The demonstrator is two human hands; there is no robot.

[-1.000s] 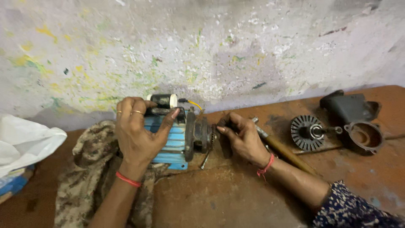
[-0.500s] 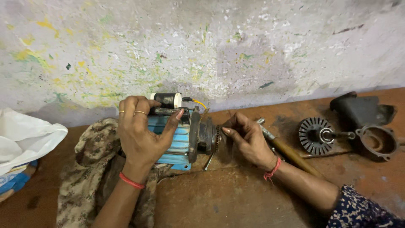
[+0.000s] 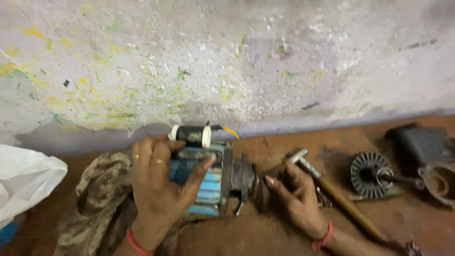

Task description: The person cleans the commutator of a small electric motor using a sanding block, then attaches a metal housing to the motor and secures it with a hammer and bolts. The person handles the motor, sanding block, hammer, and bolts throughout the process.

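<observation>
- Head cam: scruffy paint-flecked wall (image 3: 246, 61) behind, worn reddish-brown bench (image 3: 265, 237) below.
- My left hand (image 3: 159, 189) is clamped over the blue motor (image 3: 208, 187), palm on top, thumb down its side. The motor lies on its side mid-bench, half on a camo rag (image 3: 95, 199).
- Right hand (image 3: 296, 199) has its fingers curled around the dark end of the motor; how tight, I can't tell.
- A hammer (image 3: 327, 187) sits just beside that hand, a finned rotor (image 3: 372, 174) further right, a white bag (image 3: 23, 185) at far left.
</observation>
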